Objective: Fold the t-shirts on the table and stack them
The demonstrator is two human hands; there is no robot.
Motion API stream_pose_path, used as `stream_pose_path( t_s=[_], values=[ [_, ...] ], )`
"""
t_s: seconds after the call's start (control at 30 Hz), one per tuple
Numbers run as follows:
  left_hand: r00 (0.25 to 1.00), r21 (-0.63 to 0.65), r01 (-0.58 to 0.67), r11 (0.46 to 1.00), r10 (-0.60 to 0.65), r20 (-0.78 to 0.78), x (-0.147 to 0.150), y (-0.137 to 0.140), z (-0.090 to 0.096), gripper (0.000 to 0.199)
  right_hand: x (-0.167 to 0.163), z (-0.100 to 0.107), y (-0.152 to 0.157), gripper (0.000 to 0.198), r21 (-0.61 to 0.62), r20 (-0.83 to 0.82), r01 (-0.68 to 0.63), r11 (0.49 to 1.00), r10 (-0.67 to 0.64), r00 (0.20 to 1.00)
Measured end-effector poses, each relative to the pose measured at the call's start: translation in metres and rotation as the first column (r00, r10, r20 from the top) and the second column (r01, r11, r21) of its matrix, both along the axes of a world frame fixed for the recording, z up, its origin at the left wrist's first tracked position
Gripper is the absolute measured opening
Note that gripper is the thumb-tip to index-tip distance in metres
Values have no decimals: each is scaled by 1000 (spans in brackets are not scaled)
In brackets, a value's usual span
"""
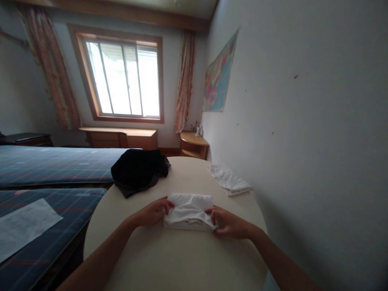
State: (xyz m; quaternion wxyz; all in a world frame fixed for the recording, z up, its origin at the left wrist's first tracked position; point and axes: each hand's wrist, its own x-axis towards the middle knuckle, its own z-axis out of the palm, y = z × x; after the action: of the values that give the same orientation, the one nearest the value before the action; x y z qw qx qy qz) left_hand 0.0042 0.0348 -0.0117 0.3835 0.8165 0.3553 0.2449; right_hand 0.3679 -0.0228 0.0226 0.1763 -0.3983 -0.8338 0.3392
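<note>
A white cloth (189, 210), folded into a flat rectangle with layered near edges, lies on the round cream table (178, 258) in front of me. My left hand (154, 211) is at its left side, with curled fingertips on the edge. At the opposite side, my right hand (228, 223) pinches the right edge between thumb and fingers. Whether the cloth is a garment cannot be made out. Farther right, by the wall, rests a second folded white cloth (230, 180), touched by neither hand. A crumpled black garment (139, 169) lies at the table's far left.
Beds with blue plaid mattresses (60, 163) stand left of the table, one with a printed paper sheet (28, 226) on it. The white wall (318, 161) runs close along the right. Behind are a small wooden corner shelf (194, 140) and a low desk (139, 133) below the window.
</note>
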Motion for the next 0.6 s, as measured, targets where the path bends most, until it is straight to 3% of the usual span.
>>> stream_pose_path(
  t_s=[0.1,0.2,0.3,0.37,0.47,0.6],
  values=[
    [995,194,-92,977,99,-28,15,1,15,13,-10,13,6,22,178,145,120,977,-146,979],
    [985,351,-131,927,161,-57,46,3,27,22,-34,18,22,26,372,115,315,873,-380,918],
    [954,465,-101,879,218,-205,78,6,20,39,-64,6,38,32,498,66,327,803,-411,909],
    [910,491,-105,865,283,-302,93,5,7,51,-77,-10,44,44,517,127,274,811,-389,912],
    [835,488,-144,861,370,-407,100,2,-15,59,-82,-35,47,57,424,273,237,874,-373,887],
    [810,439,-163,884,374,-452,94,0,-23,66,-74,-49,46,64,370,346,254,894,-386,855]
  ],
)
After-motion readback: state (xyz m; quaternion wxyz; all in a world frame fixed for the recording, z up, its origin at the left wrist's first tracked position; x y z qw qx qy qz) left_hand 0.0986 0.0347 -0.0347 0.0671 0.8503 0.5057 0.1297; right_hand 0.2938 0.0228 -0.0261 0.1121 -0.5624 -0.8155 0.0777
